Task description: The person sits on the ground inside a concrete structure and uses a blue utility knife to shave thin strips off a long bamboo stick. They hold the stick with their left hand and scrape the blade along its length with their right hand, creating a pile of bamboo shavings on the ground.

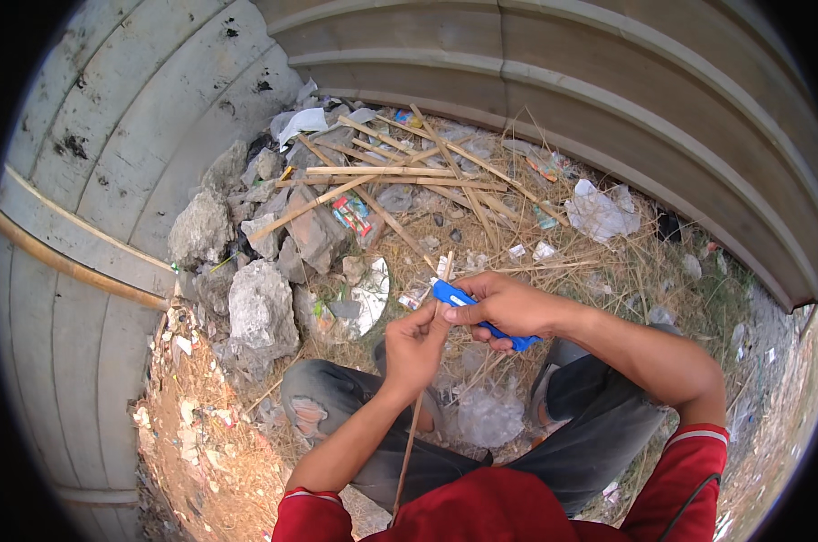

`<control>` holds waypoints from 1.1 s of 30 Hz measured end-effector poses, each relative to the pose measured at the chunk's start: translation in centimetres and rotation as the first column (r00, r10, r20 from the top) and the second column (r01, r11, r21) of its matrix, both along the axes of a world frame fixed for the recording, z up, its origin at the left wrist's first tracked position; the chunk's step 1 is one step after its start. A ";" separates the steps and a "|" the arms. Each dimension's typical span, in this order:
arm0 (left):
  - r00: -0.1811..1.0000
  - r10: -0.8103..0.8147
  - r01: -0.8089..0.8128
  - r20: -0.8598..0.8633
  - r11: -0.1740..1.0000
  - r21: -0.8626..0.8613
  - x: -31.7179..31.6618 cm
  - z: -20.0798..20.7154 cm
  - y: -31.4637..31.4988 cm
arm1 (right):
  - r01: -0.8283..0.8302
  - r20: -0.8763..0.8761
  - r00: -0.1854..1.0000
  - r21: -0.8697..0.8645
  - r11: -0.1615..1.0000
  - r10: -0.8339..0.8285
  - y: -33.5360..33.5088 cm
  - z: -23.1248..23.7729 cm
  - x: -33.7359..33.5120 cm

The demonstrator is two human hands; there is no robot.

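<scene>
My right hand [510,307] is closed around a blue utility knife [451,294], its pale tip pointing up and left. Pinched in my left hand [413,350] is a thin bamboo strip [410,447], which runs from near my lap up past the fingers; its upper end shows just beyond the knife. Both hands meet above the gap between my bent knees, with the knife tip close to the strip. Whether the blade touches the strip is hard to make out. A heap of split bamboo strips [382,171] lies on the ground beyond my hands.
Grey rocks [263,309] and rubble lie at the left, beside a pale panel wall [111,135]. A ribbed metal sheet [590,68] closes off the far side. Dry grass, crumpled white plastic [599,210], a curved white shard [372,296] and clear plastic [491,416] litter the ground.
</scene>
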State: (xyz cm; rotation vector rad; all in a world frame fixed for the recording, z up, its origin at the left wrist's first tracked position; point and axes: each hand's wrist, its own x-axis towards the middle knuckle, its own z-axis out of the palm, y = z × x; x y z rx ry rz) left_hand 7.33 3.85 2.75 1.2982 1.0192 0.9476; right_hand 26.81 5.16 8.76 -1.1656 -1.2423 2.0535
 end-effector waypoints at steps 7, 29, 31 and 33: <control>0.982 -0.121 0.132 0.147 0.989 -0.064 -0.5 1.2 -0.3 | -0.222 -0.072 0.975 -0.174 0.959 0.213 0.1 1.5 2.0; 0.998 -0.059 0.061 0.034 0.996 -0.068 -0.5 1.5 -1.3 | 0.529 -0.068 0.848 0.187 0.828 -0.526 3.9 1.1 6.3; 0.993 -0.057 0.069 0.108 0.992 -0.103 -0.9 1.6 -1.0 | 0.442 0.029 0.880 0.315 0.840 -0.474 2.4 1.7 5.4; 0.988 -0.079 0.099 0.135 0.984 -0.151 -1.3 2.5 -0.8 | 0.339 0.158 0.888 0.410 0.847 -0.432 1.5 2.0 3.7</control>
